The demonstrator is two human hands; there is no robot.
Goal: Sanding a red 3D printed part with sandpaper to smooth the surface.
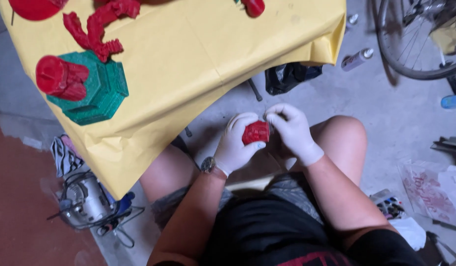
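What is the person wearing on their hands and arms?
Both hands wear thin white gloves: the left hand and the right hand. A round wristwatch sits on the left wrist. The forearms are bare, with no sleeves showing.

Yellow paper-covered table (198, 54) up-left of fingers; green hexagonal base (102, 91) with red cylinder (60, 76), red branched piece (97, 27) on it. Bicycle wheel (415, 44), spray bottle (356, 59) up-right. Plastic bag (432, 189) lower right.
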